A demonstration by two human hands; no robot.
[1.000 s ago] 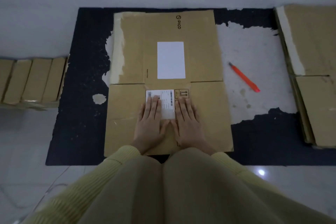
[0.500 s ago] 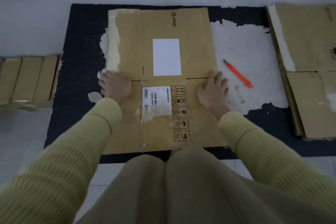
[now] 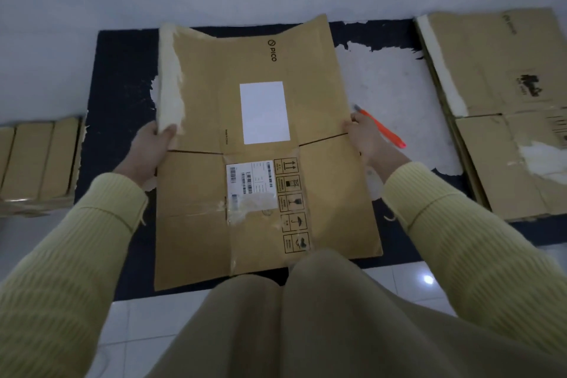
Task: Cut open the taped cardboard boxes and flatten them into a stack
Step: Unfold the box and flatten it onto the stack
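I am clamping my left grip (image 3: 147, 149) on the left edge of the flattened brown cardboard box (image 3: 264, 120) | right grip (image 3: 365, 138) clamping its right edge | box lying over the dark floor mat (image 3: 122, 70), at my knees | thin orange cutter (image 3: 387, 132) lying just behind the right grip | flat brown cardboard stack (image 3: 478, 64) sitting right, folded cardboard bundle (image 3: 33, 159) left

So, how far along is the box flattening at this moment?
Done: a stack of flattened boxes lies at the right, and the PICO box is flat. In hand: the left hand and right hand grip its side edges, far end raised. Left: adding it to the stack; the cardboard row at the left may be unprocessed. The orange cutter lies idle.
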